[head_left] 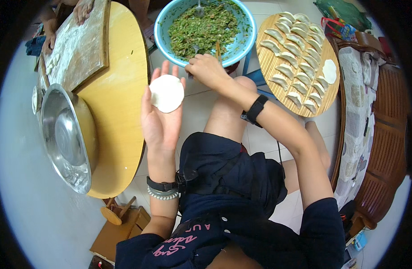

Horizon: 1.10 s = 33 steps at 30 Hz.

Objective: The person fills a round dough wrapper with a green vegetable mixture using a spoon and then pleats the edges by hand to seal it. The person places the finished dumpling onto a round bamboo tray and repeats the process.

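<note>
A round white dumpling wrapper (167, 93) lies flat across the upturned palm and fingers of my left hand (162, 117), with the thumb at its edge. My right hand (207, 70) is at the near rim of a light blue basin (251, 32), its fingers closed on what looks like the handle of a metal spoon (196, 48). The spoon's head touches the chopped green filling (206, 30) in the basin. Wooden chopsticks (218, 50) stand in the filling just beyond my right hand, and a second metal spoon (199, 11) rests at the far side.
Rows of folded dumplings (293, 49) and one flat wrapper (329, 71) lie on a round slatted tray (266, 62) at right. At left, a yellow table (122, 101) bears a steel basin (88, 161) and a floured wooden board (91, 50), where another person's hands (83, 11) rest.
</note>
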Each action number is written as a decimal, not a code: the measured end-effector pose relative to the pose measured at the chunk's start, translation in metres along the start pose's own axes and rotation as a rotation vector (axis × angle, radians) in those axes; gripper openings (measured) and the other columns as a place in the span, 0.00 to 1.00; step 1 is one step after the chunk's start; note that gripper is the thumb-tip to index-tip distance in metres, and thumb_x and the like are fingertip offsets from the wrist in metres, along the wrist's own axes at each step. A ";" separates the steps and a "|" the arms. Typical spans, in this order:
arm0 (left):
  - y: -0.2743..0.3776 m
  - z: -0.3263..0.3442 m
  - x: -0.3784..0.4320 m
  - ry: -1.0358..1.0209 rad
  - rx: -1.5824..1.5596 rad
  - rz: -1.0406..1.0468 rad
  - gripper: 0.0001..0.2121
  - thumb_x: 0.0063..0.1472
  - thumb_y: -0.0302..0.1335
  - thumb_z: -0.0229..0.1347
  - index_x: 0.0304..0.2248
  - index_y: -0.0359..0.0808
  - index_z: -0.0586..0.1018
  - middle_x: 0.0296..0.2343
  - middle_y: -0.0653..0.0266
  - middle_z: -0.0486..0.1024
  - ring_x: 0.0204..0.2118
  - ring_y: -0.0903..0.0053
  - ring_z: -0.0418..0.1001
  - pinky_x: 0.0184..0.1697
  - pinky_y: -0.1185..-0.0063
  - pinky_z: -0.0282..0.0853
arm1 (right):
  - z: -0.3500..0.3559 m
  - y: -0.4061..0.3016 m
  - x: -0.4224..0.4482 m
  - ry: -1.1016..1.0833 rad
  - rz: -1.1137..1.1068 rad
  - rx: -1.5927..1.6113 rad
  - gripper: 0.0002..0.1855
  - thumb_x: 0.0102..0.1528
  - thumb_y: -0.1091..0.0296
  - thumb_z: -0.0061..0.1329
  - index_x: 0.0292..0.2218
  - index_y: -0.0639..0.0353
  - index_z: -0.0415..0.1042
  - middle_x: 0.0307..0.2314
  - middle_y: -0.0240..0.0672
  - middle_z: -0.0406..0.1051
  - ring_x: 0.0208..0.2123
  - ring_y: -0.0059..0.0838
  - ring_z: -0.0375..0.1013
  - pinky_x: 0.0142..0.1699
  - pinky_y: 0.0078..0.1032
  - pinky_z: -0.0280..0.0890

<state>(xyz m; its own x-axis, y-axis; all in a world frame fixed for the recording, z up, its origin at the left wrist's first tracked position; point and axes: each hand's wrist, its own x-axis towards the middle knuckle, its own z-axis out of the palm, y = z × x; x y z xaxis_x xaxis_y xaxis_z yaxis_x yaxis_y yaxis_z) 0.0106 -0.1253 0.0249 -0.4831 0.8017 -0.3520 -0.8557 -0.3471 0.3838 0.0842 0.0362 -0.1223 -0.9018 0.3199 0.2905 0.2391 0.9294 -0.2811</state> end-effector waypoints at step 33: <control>-0.013 -0.036 0.050 0.206 0.188 -0.069 0.21 0.72 0.27 0.35 0.61 0.27 0.59 0.60 0.47 0.63 0.63 0.58 0.62 0.68 0.64 0.60 | -0.036 0.061 -0.022 0.375 0.928 1.031 0.18 0.70 0.63 0.41 0.42 0.64 0.81 0.26 0.36 0.80 0.27 0.20 0.78 0.36 0.21 0.74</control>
<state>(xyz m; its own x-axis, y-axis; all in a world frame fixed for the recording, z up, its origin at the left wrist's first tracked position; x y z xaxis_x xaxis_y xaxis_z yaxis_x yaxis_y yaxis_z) -0.0094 -0.0982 -0.0285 -0.4688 0.6977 -0.5417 -0.8478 -0.1832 0.4977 0.1313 0.0922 -0.1127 -0.3822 0.9047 -0.1882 0.1687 -0.1319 -0.9768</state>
